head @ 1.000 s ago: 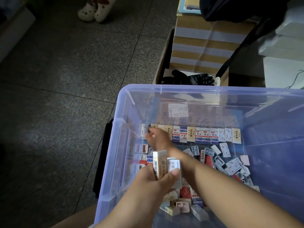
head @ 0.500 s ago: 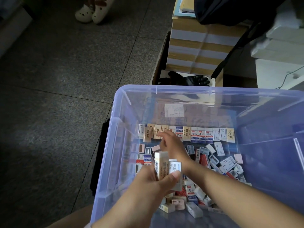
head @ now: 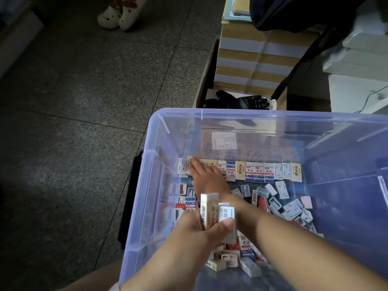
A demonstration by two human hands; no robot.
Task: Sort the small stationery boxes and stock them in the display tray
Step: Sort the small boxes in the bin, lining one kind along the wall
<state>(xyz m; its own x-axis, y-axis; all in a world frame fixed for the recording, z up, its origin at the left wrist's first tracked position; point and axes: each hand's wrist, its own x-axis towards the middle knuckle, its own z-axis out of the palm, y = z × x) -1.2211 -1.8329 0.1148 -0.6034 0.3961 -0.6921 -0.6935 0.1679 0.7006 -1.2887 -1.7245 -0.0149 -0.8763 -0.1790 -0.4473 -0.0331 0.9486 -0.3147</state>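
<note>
A clear plastic bin (head: 144, 185) holds many small eraser boxes. A tidy row of boxes (head: 258, 171) stands along its far wall, and a loose pile (head: 283, 204) lies on the floor of the bin. My left hand (head: 201, 232) grips two boxes upright, a beige one (head: 209, 211) and a white one (head: 227, 221). My right hand (head: 206, 177) reaches to the left end of the row with straight fingers, touching the beige box (head: 190, 164) there.
The bin sits on a dark tiled floor (head: 73, 101). Behind it stand stacked brown-and-white paper packs (head: 252, 59) and black gloves (head: 243, 100). Someone's feet in white clogs (head: 119, 15) are at the far left. A dark bag (head: 294, 13) hangs at the top right.
My right hand drew back toward the middle of the row, then stretched out again to its left end. My left hand kept holding the two boxes.
</note>
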